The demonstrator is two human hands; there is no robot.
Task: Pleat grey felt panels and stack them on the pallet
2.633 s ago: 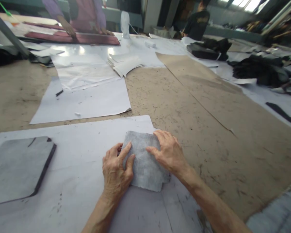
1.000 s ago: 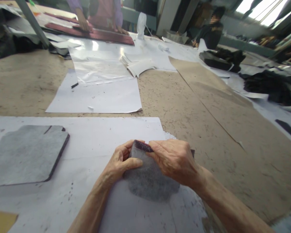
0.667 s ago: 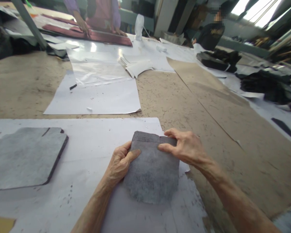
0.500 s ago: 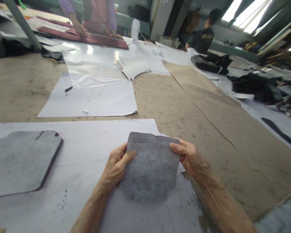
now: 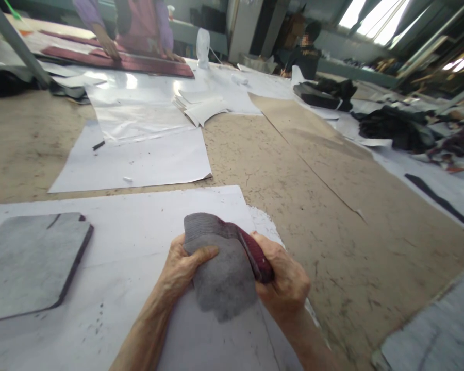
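A stack of cut fabric pieces (image 5: 224, 273), grey on the top face with many layered edges, is held above white paper. My left hand (image 5: 183, 268) grips its left side, thumb lying on the grey face. Wrapped round the right side is my right hand (image 5: 284, 273), which bends part of the stack back so that dark red layers show. The fingers beneath the stack are hidden. To the left lies a larger flat stack of grey pieces (image 5: 27, 263) with dark edges and a small dark mark near its top corner.
White paper sheets (image 5: 139, 165) lie on the brown tabletop (image 5: 313, 247). Curved white pieces (image 5: 201, 105) are further back. Across the table a person in purple sleeves (image 5: 139, 26) handles dark red fabric (image 5: 139, 64). Dark fabric heaps (image 5: 394, 129) lie at right; another person (image 5: 303, 54) is behind.
The right side of the stack has been bent back, baring its dark red layers. My right hand has moved down and left and now wraps round that side. The view has shifted slightly.
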